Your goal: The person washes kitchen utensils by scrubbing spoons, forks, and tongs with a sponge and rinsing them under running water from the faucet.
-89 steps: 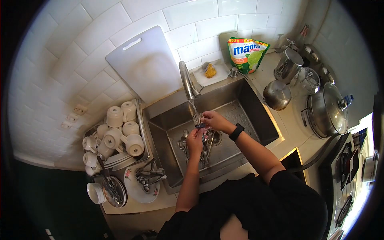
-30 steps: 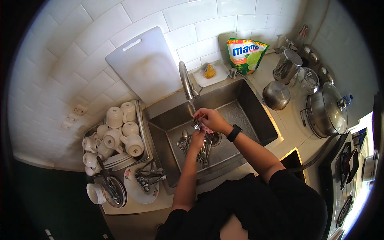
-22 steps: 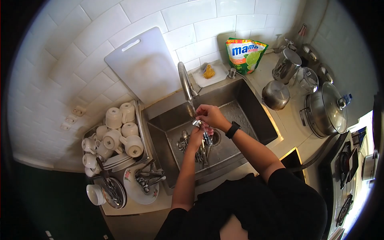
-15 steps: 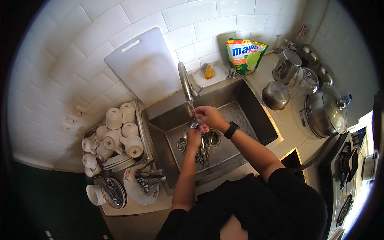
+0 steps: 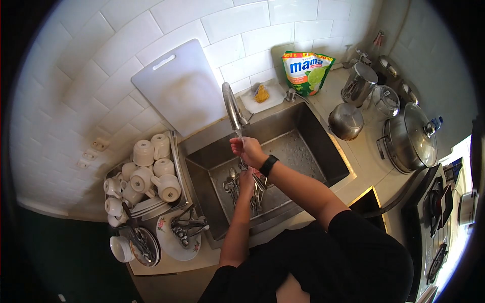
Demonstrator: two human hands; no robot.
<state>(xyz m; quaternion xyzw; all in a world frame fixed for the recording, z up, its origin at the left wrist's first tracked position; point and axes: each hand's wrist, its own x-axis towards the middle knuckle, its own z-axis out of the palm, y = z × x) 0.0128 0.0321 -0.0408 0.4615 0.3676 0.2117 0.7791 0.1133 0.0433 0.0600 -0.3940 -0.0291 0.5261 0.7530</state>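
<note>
Under the running faucet [image 5: 231, 106], my right hand [image 5: 247, 150] is raised with its fingers curled in the water stream; whatever lies inside them is hidden. Just below it, my left hand [image 5: 246, 181] is closed around a piece of metal cutlery [image 5: 243, 165], whose kind I cannot make out. Several spoons and other metal cutlery [image 5: 230, 186] lie on the bottom of the steel sink [image 5: 308, 161], beside and beneath my left hand.
Left of the sink, a rack holds white mugs [image 5: 168, 188] and plates. In front of it, a flowered plate [image 5: 166, 242] bears cutlery. A white cutting board [image 5: 182, 86] leans on the tiles. Behind stand a yellow scrubber [image 5: 261, 94] and a detergent pouch [image 5: 307, 73]; pots [image 5: 346, 121] are at right.
My right hand has moved slightly left and up, closer under the faucet, away from my left hand. My left hand has dropped a little lower in the sink.
</note>
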